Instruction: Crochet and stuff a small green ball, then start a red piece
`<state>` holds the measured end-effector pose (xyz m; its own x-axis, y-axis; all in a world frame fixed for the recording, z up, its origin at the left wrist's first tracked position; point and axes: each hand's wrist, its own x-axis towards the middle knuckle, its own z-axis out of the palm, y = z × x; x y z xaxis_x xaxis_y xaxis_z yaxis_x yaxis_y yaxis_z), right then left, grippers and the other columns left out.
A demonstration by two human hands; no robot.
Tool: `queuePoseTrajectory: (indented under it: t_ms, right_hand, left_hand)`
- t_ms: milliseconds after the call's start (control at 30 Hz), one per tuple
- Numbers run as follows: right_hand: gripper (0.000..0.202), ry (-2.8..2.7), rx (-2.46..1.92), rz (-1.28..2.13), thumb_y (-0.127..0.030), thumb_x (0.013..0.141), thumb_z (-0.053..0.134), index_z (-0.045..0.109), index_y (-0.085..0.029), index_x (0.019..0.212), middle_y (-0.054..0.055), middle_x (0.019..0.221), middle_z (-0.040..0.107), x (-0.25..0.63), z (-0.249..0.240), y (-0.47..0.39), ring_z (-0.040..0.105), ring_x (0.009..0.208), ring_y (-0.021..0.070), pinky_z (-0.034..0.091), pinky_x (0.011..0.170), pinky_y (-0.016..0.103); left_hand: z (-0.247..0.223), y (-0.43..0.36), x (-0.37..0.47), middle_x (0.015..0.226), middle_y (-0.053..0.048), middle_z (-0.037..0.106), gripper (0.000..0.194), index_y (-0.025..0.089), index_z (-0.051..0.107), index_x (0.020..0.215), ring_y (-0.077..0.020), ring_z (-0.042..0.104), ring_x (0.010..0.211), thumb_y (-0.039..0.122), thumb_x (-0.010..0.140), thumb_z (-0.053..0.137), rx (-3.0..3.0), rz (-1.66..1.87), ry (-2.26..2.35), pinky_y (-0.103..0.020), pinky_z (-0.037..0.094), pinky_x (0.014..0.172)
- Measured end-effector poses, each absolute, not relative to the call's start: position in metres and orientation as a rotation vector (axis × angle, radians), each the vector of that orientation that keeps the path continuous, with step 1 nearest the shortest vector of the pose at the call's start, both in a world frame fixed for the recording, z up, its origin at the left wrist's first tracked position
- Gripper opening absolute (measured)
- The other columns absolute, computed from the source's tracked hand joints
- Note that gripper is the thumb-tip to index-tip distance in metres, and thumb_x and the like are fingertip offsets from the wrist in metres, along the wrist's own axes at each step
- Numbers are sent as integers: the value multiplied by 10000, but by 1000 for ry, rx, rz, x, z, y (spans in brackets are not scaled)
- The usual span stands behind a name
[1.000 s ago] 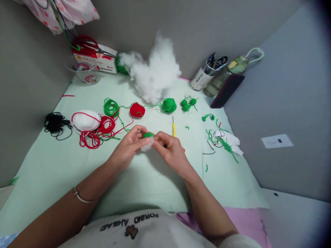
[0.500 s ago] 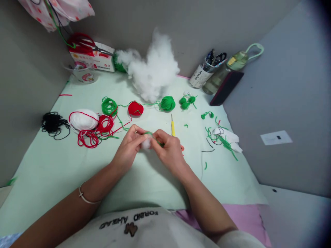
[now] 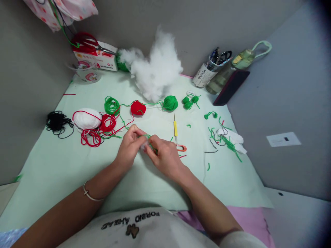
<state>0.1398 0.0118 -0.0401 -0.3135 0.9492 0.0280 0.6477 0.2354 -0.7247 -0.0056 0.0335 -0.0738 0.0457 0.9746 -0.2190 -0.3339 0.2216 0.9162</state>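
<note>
So the left hand [image 3: 129, 146] is pinching a small green piece [image 3: 147, 136] between thumb and fingers, and the right hand is closing in from the other side, its fingers bunched on the green piece and a white tuft [image 3: 143, 145]. Both are sitting between the two hands, over the middle of the counter [image 3: 160, 187], on the near-edge side of the red yarn ball [image 3: 138, 108].

Looks to me like the tuft is getting worked against the green bit. I'd be holding the left pinch steady and nudging fluff in with the right fingertips, a little at a time, so it isn't lumping or snagging.

Lookswise, the tuft is showing wispy and soft, facing the near edge; the green is mostly hiding behind fingers, so I can't tell its shape.
</note>
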Motion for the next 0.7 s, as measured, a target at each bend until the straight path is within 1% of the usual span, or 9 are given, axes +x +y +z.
queuePoseTrajectory:
  t_ms: [67,133,200,267,333,400,500,600,700]
  right_hand:
    - [153,-1947,-1521,844,-295,937,532,508,-236,798,-61,587,460,140,-43,14,375,541,122,263,587,264]
    - [185,-1797,-1558,920,-326,917,568,512,-237,765,-72,572,440,144,-43,19,349,536,114,259,575,259]
    - [201,-1635,-1556,1048,-345,892,596,519,-234,745,-77,565,428,149,-42,23,343,538,110,261,558,251]
    - [205,-1538,-1524,1161,-357,888,601,532,-228,744,-73,569,458,153,-39,25,361,543,109,274,548,246]
    - [205,-1554,-1478,1214,-356,914,579,543,-221,764,-65,590,516,155,-34,25,381,544,105,290,557,245]
    - [186,-1655,-1440,1201,-329,948,537,547,-219,798,-65,603,530,153,-29,22,383,540,101,290,570,247]
    - [138,-1803,-1437,1129,-286,945,525,537,-223,823,-85,575,437,147,-26,15,340,521,98,263,570,255]
    - [142,-1753,-1439,1131,-295,911,569,529,-224,794,-95,561,352,143,-32,14,303,518,96,238,555,257]
    - [241,-1514,-1397,1310,-388,918,588,550,-218,751,-84,548,386,144,-41,20,295,517,96,225,527,255]
  left_hand:
    - [-70,32,-3,717,42,649,193,210,512,769,-110,561,599,160,749,697,761,1160,1025,-229,453,567]
    - [-66,30,-2,749,31,669,197,208,522,802,-122,614,657,224,784,718,736,1135,990,-240,508,618]
    - [-63,28,-2,805,18,690,254,207,537,862,-143,670,749,290,800,769,735,1110,936,-275,563,705]
    - [-63,27,-3,812,15,702,333,211,530,911,-154,696,765,323,791,819,765,1096,889,-302,585,744]
    - [-66,27,-4,768,17,701,375,214,511,923,-156,698,704,344,788,836,810,1108,882,-305,584,711]
    - [-69,28,-5,730,23,684,379,214,505,907,-150,675,635,362,787,833,841,1143,913,-293,567,650]
    - [-71,32,-5,790,33,659,384,212,506,861,-110,622,604,297,740,860,861,1222,967,-255,524,604]
    - [-71,35,-3,852,26,653,378,212,508,832,-96,601,630,239,714,866,886,1281,1001,-241,500,607]
    - [-71,35,1,882,9,661,373,217,505,840,-110,607,628,285,736,857,907,1295,992,-266,508,611]
